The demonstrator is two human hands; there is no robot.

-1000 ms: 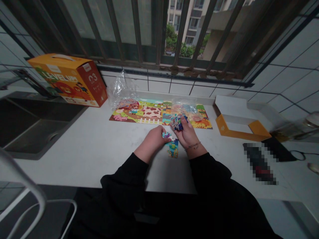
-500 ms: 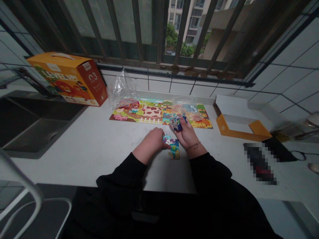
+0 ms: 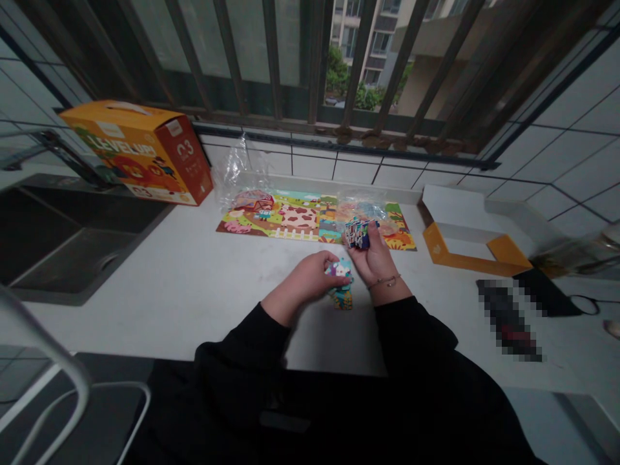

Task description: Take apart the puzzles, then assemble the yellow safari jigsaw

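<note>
While the left hand (image 3: pixel 310 276) pinches: its thumb and fingers are closed on a blue and white puzzle piece (image 3: pixel 343 267), low over the counter (image 3: pixel 217 290). It may be more than one piece; I cannot tell.
Blue and yellow piece (image 3: pixel 344 299): it lies on the counter, just below the pinched one in this view. I cannot see if the two are joined.
Right hand (image 3: pixel 372 258): it is curled around a stack of pieces (image 3: pixel 357 234), with the thumb pressed on one side, in front of the picture boards.
Piece weight: each one looks very light, like thick card. The whole stack should feel just a bit heavier.
Piece knobs: the card is likely stiff, but small knobs could bend or peel if squeezed hard.
Stack slip: the printed sides look smooth, so loose pieces could slide out if the grip goes soft.
Piece hold: best with thumb on top and fingers under, on the wide part, not by a knob.
Stack hold: best from two sides, firm but not hard.
Picture boards (image 3: pixel 300 218): they lie flat behind the hands, with crinkly clear plastic (image 3: pixel 242 171) by the left end and more on the right part.
</note>
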